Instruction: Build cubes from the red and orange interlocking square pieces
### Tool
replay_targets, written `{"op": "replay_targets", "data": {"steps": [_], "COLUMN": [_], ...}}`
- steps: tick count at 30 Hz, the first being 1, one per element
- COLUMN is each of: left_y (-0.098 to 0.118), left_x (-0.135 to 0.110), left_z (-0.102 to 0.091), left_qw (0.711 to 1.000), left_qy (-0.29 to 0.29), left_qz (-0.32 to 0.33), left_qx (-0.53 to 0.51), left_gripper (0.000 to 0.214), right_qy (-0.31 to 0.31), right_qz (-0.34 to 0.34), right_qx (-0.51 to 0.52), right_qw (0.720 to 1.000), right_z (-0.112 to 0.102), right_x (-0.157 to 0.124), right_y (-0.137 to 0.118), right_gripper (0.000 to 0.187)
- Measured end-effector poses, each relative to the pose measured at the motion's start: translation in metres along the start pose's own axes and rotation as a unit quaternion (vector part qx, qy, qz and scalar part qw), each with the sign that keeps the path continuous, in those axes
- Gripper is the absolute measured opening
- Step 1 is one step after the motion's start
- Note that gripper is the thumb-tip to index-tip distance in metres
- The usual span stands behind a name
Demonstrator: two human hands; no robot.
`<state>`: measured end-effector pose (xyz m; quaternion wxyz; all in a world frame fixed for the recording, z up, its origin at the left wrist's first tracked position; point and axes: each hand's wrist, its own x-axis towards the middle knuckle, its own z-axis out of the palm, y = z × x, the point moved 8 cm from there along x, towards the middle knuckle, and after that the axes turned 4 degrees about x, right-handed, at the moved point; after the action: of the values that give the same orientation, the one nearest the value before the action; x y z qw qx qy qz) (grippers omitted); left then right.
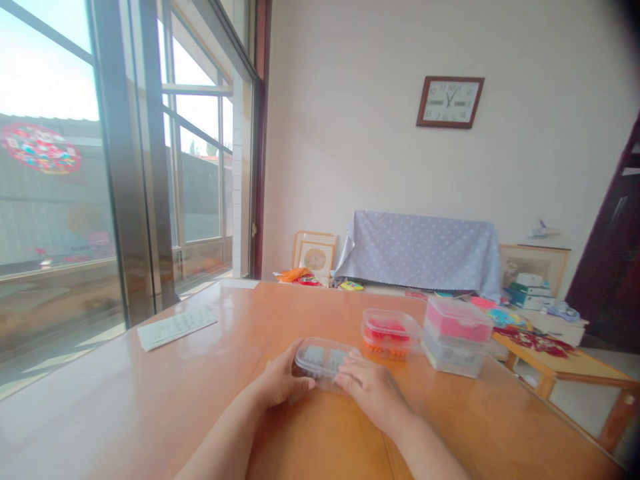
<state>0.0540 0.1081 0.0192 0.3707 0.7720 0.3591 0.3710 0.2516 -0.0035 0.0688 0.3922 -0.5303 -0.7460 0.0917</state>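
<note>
A small clear plastic box (320, 359) with grey-blue pieces inside rests on the glossy wooden table (150, 400). My left hand (280, 381) grips its left end, thumb curled along the near side. My right hand (373, 390) holds the right end, fingers pressed on the lid. To the right stand a clear box with red and orange pieces (390, 332) and a stack of two boxes, the top one pink (457, 335).
A printed sheet of paper (177, 327) lies near the window side of the table. A low table (575, 367) with clutter stands at right. A covered piece of furniture (420, 250) and a wall clock (450, 101) are behind.
</note>
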Motion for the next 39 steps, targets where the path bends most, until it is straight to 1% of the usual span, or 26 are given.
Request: {"op": "replay_targets", "data": {"steps": [3, 5, 8, 10, 13, 17, 19, 22, 26, 29, 32, 36, 39], "left_y": [0.001, 0.004, 0.012, 0.015, 0.014, 0.012, 0.012, 0.011, 0.012, 0.016, 0.023, 0.033, 0.037], "left_x": [0.0, -0.001, -0.001, -0.001, -0.002, -0.003, -0.003, -0.002, -0.003, -0.005, -0.006, -0.003, -0.001], "left_z": [0.007, 0.011, 0.016, 0.017, 0.015, 0.013, 0.013, 0.012, 0.011, 0.006, 0.002, 0.0, 0.001], "left_qw": [0.997, 0.991, 0.978, 0.974, 0.975, 0.978, 0.978, 0.978, 0.977, 0.976, 0.978, 0.983, 0.983], "left_qy": [-0.031, -0.047, -0.069, -0.075, -0.072, -0.065, -0.065, -0.061, -0.06, -0.042, -0.025, -0.032, -0.036], "left_qz": [-0.025, -0.036, -0.045, -0.055, -0.072, -0.081, -0.078, -0.08, -0.087, -0.095, -0.097, -0.073, -0.064], "left_qx": [-0.066, -0.122, -0.19, -0.205, -0.195, -0.182, -0.182, -0.184, -0.188, -0.189, -0.181, -0.165, -0.171], "left_gripper": [0.093, 0.092, 0.09, 0.089, 0.089, 0.088, 0.088, 0.089, 0.088, 0.091, 0.09, 0.077, 0.078], "right_qy": [0.013, 0.015, 0.006, 0.002, 0.008, 0.026, 0.02, 0.006, -0.015, -0.011, -0.005, -0.002, 0.013], "right_qz": [-0.008, -0.003, 0.028, 0.051, 0.059, 0.062, 0.073, 0.077, 0.062, 0.066, 0.068, 0.042, 0.022], "right_qx": [0.013, 0.03, 0.048, 0.055, 0.056, 0.059, 0.07, 0.091, 0.11, 0.098, 0.069, 0.015, -0.02], "right_qw": [1.0, 0.999, 0.998, 0.997, 0.997, 0.996, 0.995, 0.993, 0.992, 0.993, 0.995, 0.999, 0.999], "right_z": [-0.006, -0.008, -0.004, -0.002, -0.002, -0.011, -0.013, -0.014, -0.015, -0.017, -0.019, -0.021, -0.021], "right_x": [0.002, 0.002, 0.0, -0.002, -0.005, -0.006, -0.006, -0.005, -0.005, -0.007, -0.008, -0.007, -0.006], "right_y": [-0.01, -0.011, -0.003, 0.005, 0.012, 0.017, 0.021, 0.024, 0.019, 0.015, 0.01, -0.002, -0.009], "right_gripper": [0.029, 0.031, 0.029, 0.035, 0.044, 0.035, 0.031, 0.032, 0.038, 0.04, 0.037, 0.033, 0.032]}}
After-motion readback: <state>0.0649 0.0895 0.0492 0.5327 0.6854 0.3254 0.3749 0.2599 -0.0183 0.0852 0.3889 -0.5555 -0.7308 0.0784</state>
